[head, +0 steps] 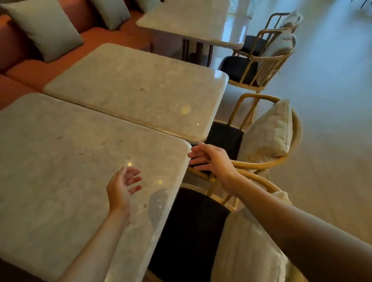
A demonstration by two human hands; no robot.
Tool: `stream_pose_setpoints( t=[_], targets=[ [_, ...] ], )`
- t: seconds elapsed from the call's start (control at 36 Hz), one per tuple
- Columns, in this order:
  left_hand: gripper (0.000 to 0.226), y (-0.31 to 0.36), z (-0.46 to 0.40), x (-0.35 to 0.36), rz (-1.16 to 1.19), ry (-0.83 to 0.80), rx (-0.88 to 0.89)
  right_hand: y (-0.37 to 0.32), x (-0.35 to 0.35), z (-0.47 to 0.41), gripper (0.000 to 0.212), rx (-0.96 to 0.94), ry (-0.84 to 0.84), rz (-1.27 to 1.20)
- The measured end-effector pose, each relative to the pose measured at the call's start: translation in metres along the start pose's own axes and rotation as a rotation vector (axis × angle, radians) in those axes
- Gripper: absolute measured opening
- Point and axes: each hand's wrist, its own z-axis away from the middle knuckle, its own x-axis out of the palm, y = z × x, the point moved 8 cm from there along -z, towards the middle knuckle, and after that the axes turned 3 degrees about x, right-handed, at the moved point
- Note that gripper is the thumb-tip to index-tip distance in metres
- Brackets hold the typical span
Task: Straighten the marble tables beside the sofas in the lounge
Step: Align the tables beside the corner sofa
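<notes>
Tables: three marble tops in a row along the orange sofa (18,71). The near table (49,177) is the landmark for everything below.
Middle table (136,90): just past the near table's far edge, almost butted up against it, only a thin dark seam between them. Its chair-side edge sticks out a bit further than the near table's, so the row looks stepped there.
Far table (190,15): well beyond the near table, with a clear gap after the middle one.
Left hand (123,186): over the near table's far corner on the chair side, palm turned inward, fingers loosely spread and holding nothing. Can't tell whether it touches the marble.
Right hand (208,159): just off that same corner, fingers relaxed and pointing at the table's edge, fingertips right beside it, nothing gripped.
Chairs: a wooden-framed chair (191,234) with a dark seat and a cream cushion (246,262) is tucked at the near table's chair side; another chair (270,131) sits past the corner, by the middle table.
Sofa cushions: grey pillows (46,28) lean on the sofa back, on the far side of the near table.
</notes>
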Motion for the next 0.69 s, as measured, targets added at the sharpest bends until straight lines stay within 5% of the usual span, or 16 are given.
stream_pose_setpoints(
  t=[0.25, 0.44, 0.69],
  targets=[
    [0.027, -0.031, 0.050, -0.016, 0.031, 0.330, 0.036, 0.040, 0.013, -0.049, 0.029, 0.071, -0.298, 0.083],
    [0.026, -0.123, 0.129, -0.009, -0.040, 0.549, -0.217, 0.140, -0.001, -0.059, 0.034, 0.369, -0.439, 0.337],
    [0.056, -0.214, 0.170, 0.001, 0.676, 0.664, -0.376, 0.196, -0.019, -0.054, 0.041, 0.617, -0.399, 0.286]
  ],
)
